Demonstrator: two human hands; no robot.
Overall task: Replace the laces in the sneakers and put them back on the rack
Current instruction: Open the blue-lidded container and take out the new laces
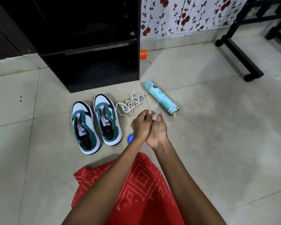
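Teal/wht sneakers (108, 122), cream laces (130, 104) alongside

The pale tiled floor (217, 127) carried two green-and-white suede sneakers (86, 127) side by side, tangled cream laces (130, 103) beside them, a teal spray can (161, 97) on its side, and a round blue cap (130, 138)
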